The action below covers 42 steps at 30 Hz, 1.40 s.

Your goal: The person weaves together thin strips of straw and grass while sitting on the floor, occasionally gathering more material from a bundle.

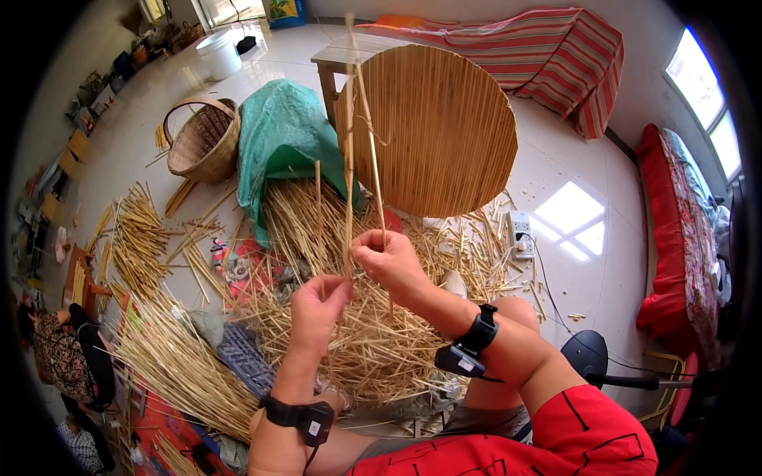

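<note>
My left hand (pixel 320 308) pinches a long dry straw stalk (pixel 348 198) that rises nearly upright. Just above and to its right, my right hand (pixel 390 263) is closed, fingertips together, on a second straw stalk (pixel 371 143) with a loose curled strip of husk partway up. The two stalks lean toward each other at their upper ends, where the tips look blurred. Under both hands spreads a heap of loose cut straw (pixel 357 341). Beyond it, a green woven sack (pixel 290 119) lies with its mouth toward me, full of straw stalks (pixel 305 222).
A round straw-stalk disc (pixel 440 131) leans on a small wooden stool (pixel 345 51). At the left stand a wicker basket (pixel 202 143) and a white bucket (pixel 220 55). Bundled stalks (pixel 186 369) lie near my left. A power strip (pixel 520 236) with a cable sits right.
</note>
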### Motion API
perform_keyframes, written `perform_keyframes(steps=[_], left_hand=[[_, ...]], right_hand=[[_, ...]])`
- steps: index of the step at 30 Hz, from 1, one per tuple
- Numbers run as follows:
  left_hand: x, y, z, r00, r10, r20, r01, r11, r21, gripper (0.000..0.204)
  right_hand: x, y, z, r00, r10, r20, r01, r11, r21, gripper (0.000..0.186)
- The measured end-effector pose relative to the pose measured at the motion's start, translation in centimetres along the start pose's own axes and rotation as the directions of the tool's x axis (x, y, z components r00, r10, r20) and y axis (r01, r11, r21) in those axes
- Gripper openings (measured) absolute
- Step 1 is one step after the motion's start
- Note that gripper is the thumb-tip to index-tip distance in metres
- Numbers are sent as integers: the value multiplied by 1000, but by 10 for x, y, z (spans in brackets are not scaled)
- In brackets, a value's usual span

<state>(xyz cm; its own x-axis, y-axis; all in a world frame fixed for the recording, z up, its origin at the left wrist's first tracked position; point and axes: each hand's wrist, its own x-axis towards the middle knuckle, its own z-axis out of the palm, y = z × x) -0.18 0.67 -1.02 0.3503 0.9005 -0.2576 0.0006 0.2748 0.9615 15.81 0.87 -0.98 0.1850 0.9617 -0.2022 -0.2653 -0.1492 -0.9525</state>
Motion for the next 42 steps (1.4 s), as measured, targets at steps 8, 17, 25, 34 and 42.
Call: perform_keyframes(steps=[8,17,25,34,42], left_hand=[[5,-8,-5,991,95,-93,-100,994,-49,15],[2,-1,-4,993,56,-100,-60,998,-36,15],[1,-2,-2,988,90,-125,-87,996,25,13],[-1,1,-7,1000,28,0,-28,986,-162,12],[-1,10,-2,998,-10,59,28,953,-300,11]], right_hand=[[-9,11,7,984,-115,136,140,972,-191,15],[-13,0,8,981,-105,165,136,972,-191,14],[-12,3,8,981,-121,155,152,965,-213,12],[-11,-1,7,973,-48,224,65,995,-69,10],[-7,0,2,979,38,198,-41,999,12,12]])
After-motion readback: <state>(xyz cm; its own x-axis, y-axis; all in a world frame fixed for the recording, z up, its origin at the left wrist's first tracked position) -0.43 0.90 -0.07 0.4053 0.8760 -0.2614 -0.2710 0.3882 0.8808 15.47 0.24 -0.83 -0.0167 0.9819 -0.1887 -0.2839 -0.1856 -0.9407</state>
